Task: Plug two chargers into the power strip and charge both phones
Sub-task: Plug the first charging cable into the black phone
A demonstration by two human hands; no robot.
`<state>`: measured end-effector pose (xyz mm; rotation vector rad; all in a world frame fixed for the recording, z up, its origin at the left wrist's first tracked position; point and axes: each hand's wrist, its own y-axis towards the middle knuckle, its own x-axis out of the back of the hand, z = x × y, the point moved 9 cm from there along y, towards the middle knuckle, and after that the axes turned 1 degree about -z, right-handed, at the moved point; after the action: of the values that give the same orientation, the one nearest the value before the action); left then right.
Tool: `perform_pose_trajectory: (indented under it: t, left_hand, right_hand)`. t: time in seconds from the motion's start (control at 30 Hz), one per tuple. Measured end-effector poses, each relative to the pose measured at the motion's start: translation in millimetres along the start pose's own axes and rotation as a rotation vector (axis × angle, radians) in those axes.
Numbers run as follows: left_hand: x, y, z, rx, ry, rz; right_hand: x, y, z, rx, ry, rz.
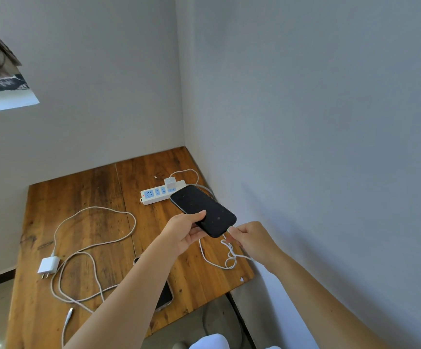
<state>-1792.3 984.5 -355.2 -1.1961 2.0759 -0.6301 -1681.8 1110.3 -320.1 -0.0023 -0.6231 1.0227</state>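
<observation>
Gripping glossy black slab phone point(203, 210), left hand point(188, 231); right hand point(253, 239) fingers pinching braided white cable point(225, 258).

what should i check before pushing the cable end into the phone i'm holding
1. First charger seated in the power strip: ok, it stands in the end socket.
2. Black phone held firmly: ok, the left hand grips its near end, clear of the table.
3. Cable end at the phone's port: cannot tell, the right hand pinches it at the phone's bottom edge, but the fingers hide the tip.
4. Cable slack: ok, loose loops lie below the right hand.
5. Second charger: not ok, unplugged on the table.
6. Second phone: not ok, no cable seen attached; the forearm covers most of it.
</observation>
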Motion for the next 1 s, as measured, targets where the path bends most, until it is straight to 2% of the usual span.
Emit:
perform_pose_trajectory:
  t: [0.47,1.0]
  left_hand:
    - [4.8,1.6,17.3,0.089,-0.096,0.081]
    - [11.8,3.7,17.4,0.092,-0.135,0.035]
  right_hand:
    - [-7.1,1.3,-12.1,-0.038,-0.028,0.013]
    - [-10.6,3.2,-8.2,-0.06,-0.009,0.029]
